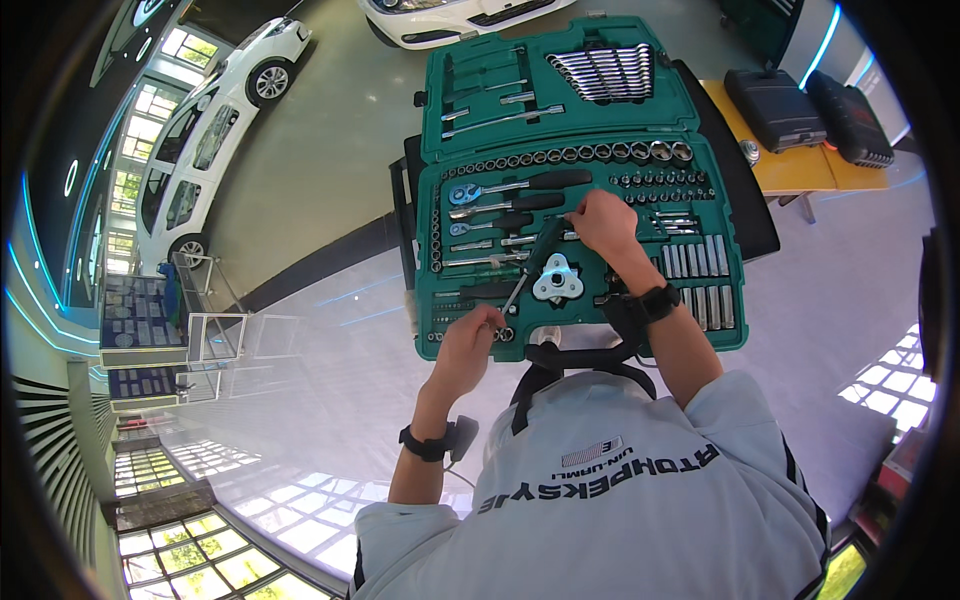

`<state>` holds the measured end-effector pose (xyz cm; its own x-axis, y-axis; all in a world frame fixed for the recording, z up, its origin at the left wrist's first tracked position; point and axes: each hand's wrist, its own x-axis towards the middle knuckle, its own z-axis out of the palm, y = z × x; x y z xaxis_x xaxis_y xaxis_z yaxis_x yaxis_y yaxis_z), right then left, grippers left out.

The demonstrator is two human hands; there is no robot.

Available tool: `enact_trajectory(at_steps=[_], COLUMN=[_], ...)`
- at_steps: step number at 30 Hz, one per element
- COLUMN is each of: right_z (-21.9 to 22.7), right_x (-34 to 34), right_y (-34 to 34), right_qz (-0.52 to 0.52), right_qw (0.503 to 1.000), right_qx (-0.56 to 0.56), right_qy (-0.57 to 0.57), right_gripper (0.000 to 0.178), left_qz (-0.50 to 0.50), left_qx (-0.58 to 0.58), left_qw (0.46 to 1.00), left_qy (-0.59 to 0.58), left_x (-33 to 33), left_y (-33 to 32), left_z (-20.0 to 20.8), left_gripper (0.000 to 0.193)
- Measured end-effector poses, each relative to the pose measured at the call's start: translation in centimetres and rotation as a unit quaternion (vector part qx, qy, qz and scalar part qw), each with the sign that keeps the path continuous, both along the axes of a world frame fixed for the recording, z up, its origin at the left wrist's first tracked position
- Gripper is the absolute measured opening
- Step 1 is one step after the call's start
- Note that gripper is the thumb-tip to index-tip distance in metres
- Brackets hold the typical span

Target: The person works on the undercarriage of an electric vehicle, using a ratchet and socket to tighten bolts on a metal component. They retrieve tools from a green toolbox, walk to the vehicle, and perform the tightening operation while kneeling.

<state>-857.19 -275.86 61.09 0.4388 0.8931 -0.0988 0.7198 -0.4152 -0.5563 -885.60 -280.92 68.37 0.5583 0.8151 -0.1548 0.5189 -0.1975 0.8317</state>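
A screwdriver (543, 248) with a dark handle and a thin metal shaft slants over the lower tray of an open green tool case (735, 290). My right hand (603, 224) is closed on its handle end, while the fingers of my left hand (467, 346) pinch the shaft near the tip. Just right of the shaft lies a silver three-lobed filter wrench (558, 279). Beyond my hands, a large ratchet (520, 186) and smaller ratchets rest in the tray. Deep sockets (697, 258) stand in rows right of my right forearm.
The raised lid holds a row of combination wrenches (605, 74) and several bars. A black stand (757, 225) supports the case. On the right, a yellow table (790, 175) carries dark cases (775, 108). White cars (205, 145) are farther off, and a display cart (143, 310) is at left.
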Motion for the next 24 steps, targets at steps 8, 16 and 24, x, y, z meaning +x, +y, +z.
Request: enact_trajectory(at_steps=[8, 16, 24], right_z=[0.3, 0.8, 5.5], right_x=[-0.2, -1.9, -7.7], right_y=[0.2, 1.8, 2.4], right_qz=[-0.064, -0.003, 0.06], right_qw=[0.991, 0.962, 0.906], right_qx=[0.057, 0.255, 0.254], right_qy=[0.098, 0.098, 0.334], right_gripper=[0.02, 0.016, 0.018], left_qz=[-0.022, -0.058, -0.078], left_qx=[0.016, 0.199, 0.207], left_qw=[0.998, 0.974, 0.974], left_qy=[0.049, 0.092, 0.056], left_x=[4.2, 10.4, 4.4], left_y=[2.3, 11.4, 13.9], left_z=[0.9, -2.6, -0.9], left_gripper=[0.013, 0.03, 0.027])
